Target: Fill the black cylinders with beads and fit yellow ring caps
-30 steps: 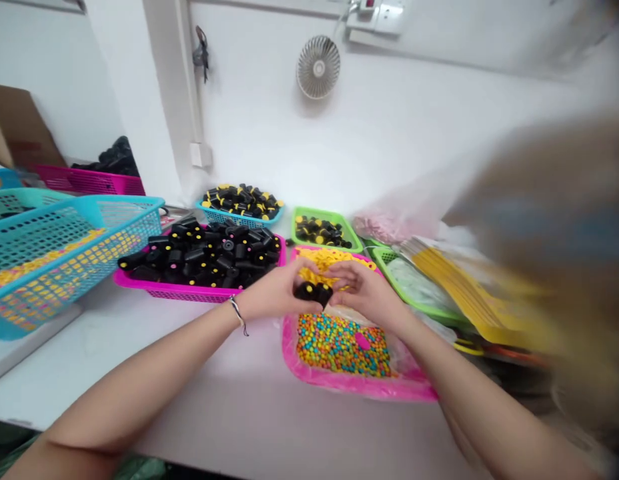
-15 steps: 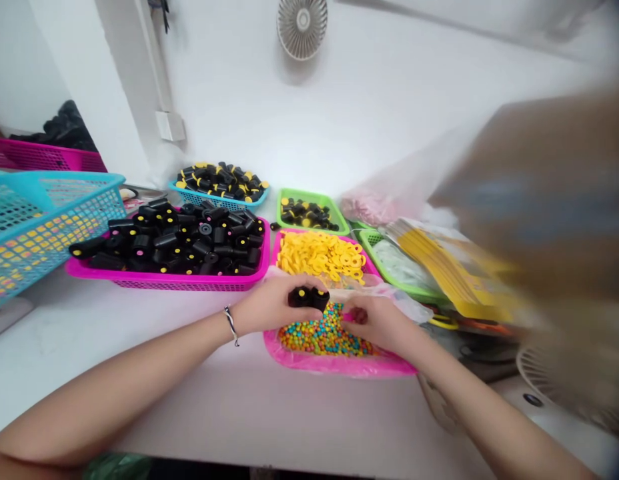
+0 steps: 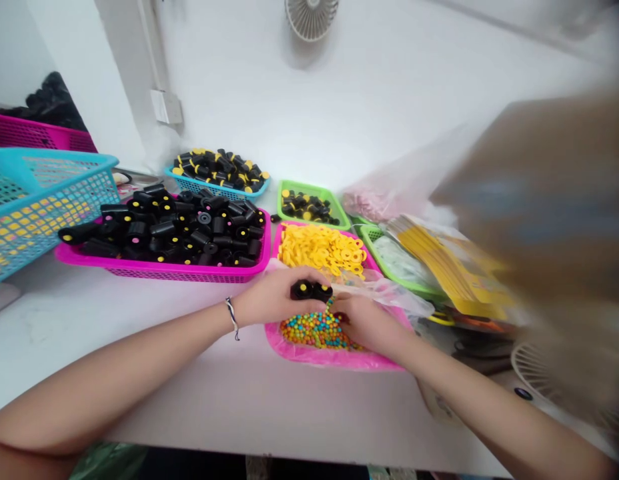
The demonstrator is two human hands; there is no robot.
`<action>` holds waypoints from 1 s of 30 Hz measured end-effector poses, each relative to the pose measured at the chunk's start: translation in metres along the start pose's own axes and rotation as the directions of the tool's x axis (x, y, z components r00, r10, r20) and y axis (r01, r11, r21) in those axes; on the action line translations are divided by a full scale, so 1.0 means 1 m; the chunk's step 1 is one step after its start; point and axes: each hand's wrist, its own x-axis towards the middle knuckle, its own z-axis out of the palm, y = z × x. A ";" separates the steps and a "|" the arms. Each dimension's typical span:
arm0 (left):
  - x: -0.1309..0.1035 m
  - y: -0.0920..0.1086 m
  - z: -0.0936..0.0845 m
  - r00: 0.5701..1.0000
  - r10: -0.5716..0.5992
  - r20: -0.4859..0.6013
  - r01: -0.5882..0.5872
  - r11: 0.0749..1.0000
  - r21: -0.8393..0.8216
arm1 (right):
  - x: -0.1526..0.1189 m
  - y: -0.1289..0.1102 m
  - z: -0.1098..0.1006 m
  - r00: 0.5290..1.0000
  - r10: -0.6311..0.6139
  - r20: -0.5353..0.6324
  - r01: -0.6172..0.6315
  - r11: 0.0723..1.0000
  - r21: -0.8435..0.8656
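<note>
Left hand grips two black plastic cylinders; curled right hand, hold unclear, is at multicoloured round beads toward tabletop's front edge.

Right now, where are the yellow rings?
In the head view, the yellow rings lie just right of centre, beyond the left hand, between the multicoloured beads and the green basket of black pieces.

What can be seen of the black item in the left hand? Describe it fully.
The black item looks like two short cylinders side by side, probably plastic, each with a yellow dot on the end facing the camera. The left hand grips it between thumb and fingers, near the colourful beads. Whether the two parts are joined cannot be told.
</note>
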 end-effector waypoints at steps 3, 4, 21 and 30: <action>0.000 -0.003 0.002 0.992 -0.052 -0.119 0.044 0.996 -0.073 | 0.006 -0.011 -0.001 1.000 -0.028 0.005 0.027 0.999 0.044; 0.000 -0.004 0.002 0.989 -0.069 -0.134 0.058 0.995 -0.084 | 0.007 -0.013 -0.001 0.999 -0.034 0.009 0.033 0.997 0.066; 0.002 0.001 -0.004 0.999 -0.042 -0.003 0.042 0.994 0.096 | -0.009 -0.005 -0.035 0.992 0.119 0.030 -0.105 0.693 0.713; 0.002 -0.002 -0.002 1.000 -0.025 0.012 0.023 0.991 0.133 | -0.005 -0.022 -0.056 0.998 0.039 -0.039 -0.011 0.838 0.546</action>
